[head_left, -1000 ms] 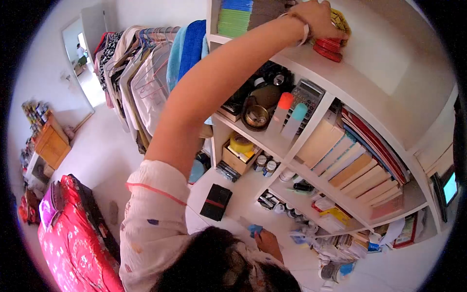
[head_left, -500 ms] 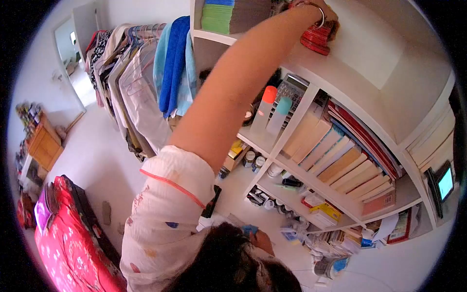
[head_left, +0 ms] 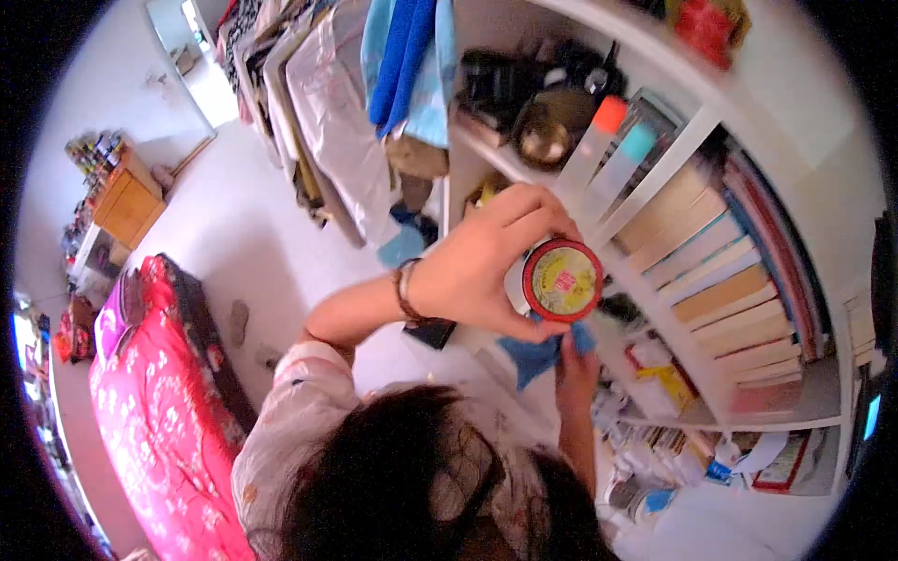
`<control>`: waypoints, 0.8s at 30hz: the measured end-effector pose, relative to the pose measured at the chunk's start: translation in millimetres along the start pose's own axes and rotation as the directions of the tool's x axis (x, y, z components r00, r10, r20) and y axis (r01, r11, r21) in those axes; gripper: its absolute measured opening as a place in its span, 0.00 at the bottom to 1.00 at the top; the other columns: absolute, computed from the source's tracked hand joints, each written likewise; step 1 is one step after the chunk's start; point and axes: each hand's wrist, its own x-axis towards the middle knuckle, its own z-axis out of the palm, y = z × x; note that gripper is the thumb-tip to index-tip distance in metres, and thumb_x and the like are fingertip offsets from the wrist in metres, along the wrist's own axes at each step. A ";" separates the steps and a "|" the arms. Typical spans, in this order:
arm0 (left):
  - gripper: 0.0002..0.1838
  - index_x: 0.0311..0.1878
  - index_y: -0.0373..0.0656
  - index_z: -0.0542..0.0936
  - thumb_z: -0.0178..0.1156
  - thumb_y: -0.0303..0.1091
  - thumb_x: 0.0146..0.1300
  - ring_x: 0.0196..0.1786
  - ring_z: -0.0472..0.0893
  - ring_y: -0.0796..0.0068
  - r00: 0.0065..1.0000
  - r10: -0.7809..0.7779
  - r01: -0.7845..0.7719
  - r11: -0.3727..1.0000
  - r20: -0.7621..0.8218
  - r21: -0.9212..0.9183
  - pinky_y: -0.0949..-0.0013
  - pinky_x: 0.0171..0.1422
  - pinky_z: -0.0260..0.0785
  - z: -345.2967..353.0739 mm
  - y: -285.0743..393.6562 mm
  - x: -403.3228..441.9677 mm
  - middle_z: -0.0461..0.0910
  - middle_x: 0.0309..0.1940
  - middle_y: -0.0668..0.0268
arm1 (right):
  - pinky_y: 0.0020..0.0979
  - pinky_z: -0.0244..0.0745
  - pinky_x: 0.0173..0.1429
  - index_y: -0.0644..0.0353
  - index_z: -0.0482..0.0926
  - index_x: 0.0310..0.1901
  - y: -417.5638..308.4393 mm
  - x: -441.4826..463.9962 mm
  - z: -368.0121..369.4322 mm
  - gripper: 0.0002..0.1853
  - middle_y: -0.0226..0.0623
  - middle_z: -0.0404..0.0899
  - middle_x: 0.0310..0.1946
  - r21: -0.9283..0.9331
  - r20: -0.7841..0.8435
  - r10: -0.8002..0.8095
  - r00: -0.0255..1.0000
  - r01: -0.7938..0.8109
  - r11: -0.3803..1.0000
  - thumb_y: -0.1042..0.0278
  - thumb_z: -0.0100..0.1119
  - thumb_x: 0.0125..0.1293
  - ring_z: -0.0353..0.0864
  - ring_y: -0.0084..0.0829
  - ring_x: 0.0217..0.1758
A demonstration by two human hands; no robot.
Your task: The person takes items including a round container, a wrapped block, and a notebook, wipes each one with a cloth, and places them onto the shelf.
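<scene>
My left hand (head_left: 491, 257) is wrapped round a jar (head_left: 564, 280) with a red-rimmed, yellowish lid, held in front of the shelf unit. Just below and to the right, my right hand (head_left: 576, 363) grips a blue cloth (head_left: 535, 355) close under the jar. On the upper shelf, a red object (head_left: 703, 30) stands apart from both hands. Dark hair covers the bottom middle of the view.
The white shelf unit (head_left: 655, 182) holds books (head_left: 739, 309), a brass-coloured round item (head_left: 544, 140) and two capped bottles. Clothes (head_left: 327, 84) hang on a rack at the upper left. A red floral cover (head_left: 159, 411) lies at the lower left.
My left hand has come down from the top shelf and now holds the jar. My right hand has moved up with the blue cloth, near the jar. The view has shifted.
</scene>
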 end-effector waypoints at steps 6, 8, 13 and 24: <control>0.31 0.43 0.41 0.73 0.73 0.42 0.32 0.50 0.72 0.57 0.942 -0.193 0.251 0.948 -0.274 0.194 0.60 0.53 0.65 65.0 -22.2 -82.9 0.72 0.43 0.59 | 0.39 0.54 0.68 0.69 0.62 0.60 -54.1 24.6 54.2 0.33 0.43 0.66 0.60 0.726 0.476 0.029 0.879 -0.411 0.552 0.43 0.36 0.69 0.63 0.36 0.64; 0.31 0.42 0.41 0.73 0.73 0.42 0.32 0.51 0.71 0.57 0.932 -0.218 0.290 0.928 -0.290 0.234 0.59 0.54 0.65 63.4 -23.4 -94.5 0.72 0.44 0.59 | 0.41 0.52 0.69 0.69 0.61 0.61 -50.0 25.5 60.6 0.34 0.43 0.66 0.60 0.715 0.564 -0.036 0.825 -0.466 0.521 0.42 0.34 0.69 0.62 0.38 0.64; 0.35 0.44 0.40 0.74 0.75 0.43 0.29 0.51 0.72 0.54 0.938 -0.239 0.298 0.926 -0.251 0.231 0.57 0.55 0.66 55.7 -27.1 -105.5 0.73 0.43 0.56 | 0.37 0.60 0.64 0.70 0.63 0.60 -20.0 24.9 57.5 0.28 0.42 0.70 0.56 0.551 0.428 0.133 0.894 -0.374 0.746 0.52 0.42 0.69 0.69 0.33 0.58; 0.36 0.47 0.37 0.71 0.75 0.43 0.34 0.57 0.68 0.60 0.946 -0.302 0.279 0.943 -0.121 -0.180 0.60 0.57 0.64 54.0 -34.8 -111.9 0.71 0.48 0.58 | 0.29 0.70 0.55 0.64 0.73 0.54 -47.9 9.8 94.2 0.24 0.39 0.78 0.46 0.081 0.259 -0.154 0.954 0.137 0.987 0.77 0.63 0.53 0.77 0.28 0.48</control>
